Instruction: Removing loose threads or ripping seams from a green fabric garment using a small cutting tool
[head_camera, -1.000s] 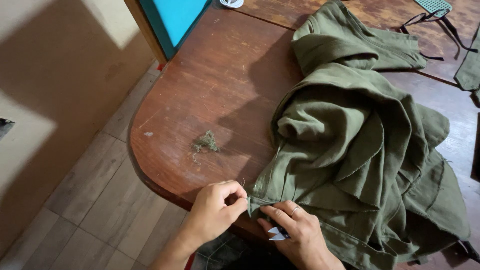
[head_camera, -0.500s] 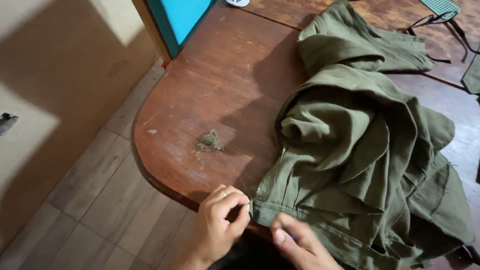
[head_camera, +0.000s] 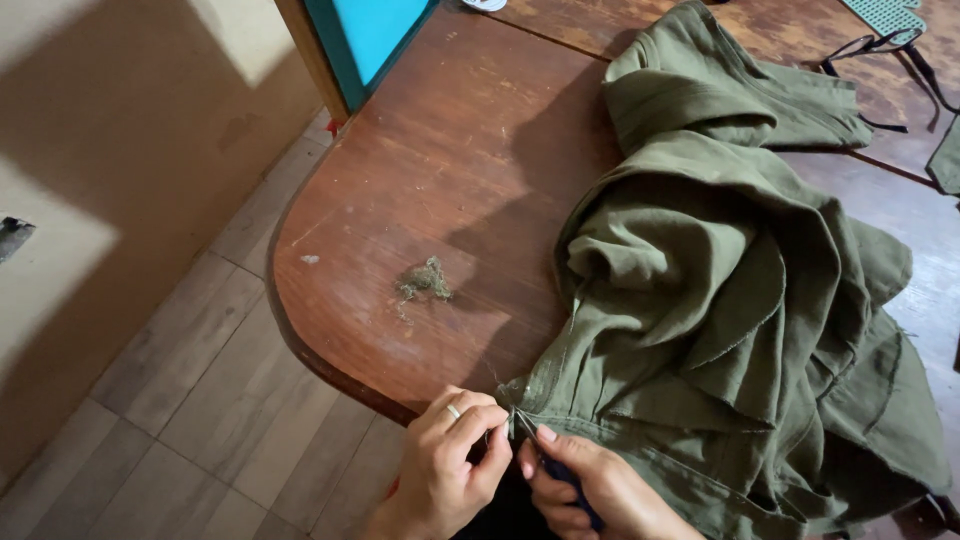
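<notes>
An olive-green garment lies crumpled on a brown wooden table with a rounded corner. At the table's near edge my left hand, wearing a ring, pinches the corner of the garment's hem. My right hand sits right beside it, fingers closed around a small dark-blue tool whose tip meets the same hem corner. A small clump of greenish thread scraps rests on the bare wood to the left of the garment.
A teal panel in a wooden frame stands at the table's far left corner. Dark eyeglasses and a green mesh object lie at the far right. Wood-look floor tiles and a beige wall are to the left.
The view has shifted slightly. Both hands have stayed at the hem corner, with small finger movements there. The garment and thread clump have not moved.
</notes>
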